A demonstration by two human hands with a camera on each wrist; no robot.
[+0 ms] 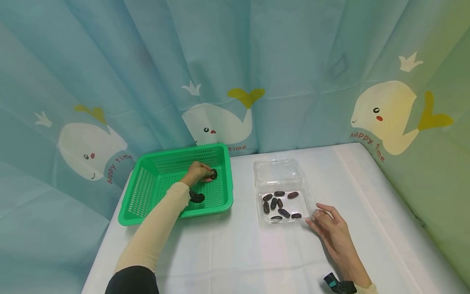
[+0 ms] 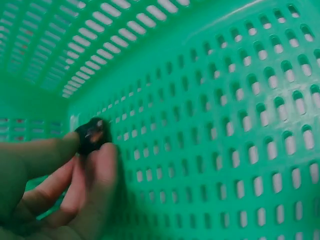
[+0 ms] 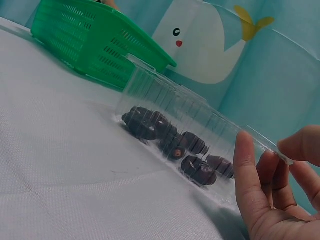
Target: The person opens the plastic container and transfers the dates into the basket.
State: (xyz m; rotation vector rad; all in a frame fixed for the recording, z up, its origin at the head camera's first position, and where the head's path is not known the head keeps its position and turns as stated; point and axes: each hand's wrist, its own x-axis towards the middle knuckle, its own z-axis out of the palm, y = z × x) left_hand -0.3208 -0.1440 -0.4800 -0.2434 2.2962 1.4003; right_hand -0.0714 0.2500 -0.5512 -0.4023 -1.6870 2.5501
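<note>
Inside the green basket (image 1: 230, 183), my left hand (image 1: 200, 171) pinches a dark, wrinkled date (image 2: 92, 136) between thumb and fingertips, close over the perforated floor. The hand covers part of the date in the head view. On the table to the right, a clear plastic clamshell box (image 3: 165, 95) stands with its lid folded back. Several dark brown dates (image 1: 284, 212) lie spread over its bottom. My right hand (image 1: 332, 230) is at the box's near right corner, its thumb (image 3: 300, 146) and fingers pinching the rim there.
A white cloth (image 1: 235, 261) covers the table under the basket and box. Behind it hangs a blue-green curtain (image 1: 293, 81) printed with whales, and the basket's back rim is close to it. A dark wrist-worn camera (image 1: 196, 197) sits on the left wrist, over the basket.
</note>
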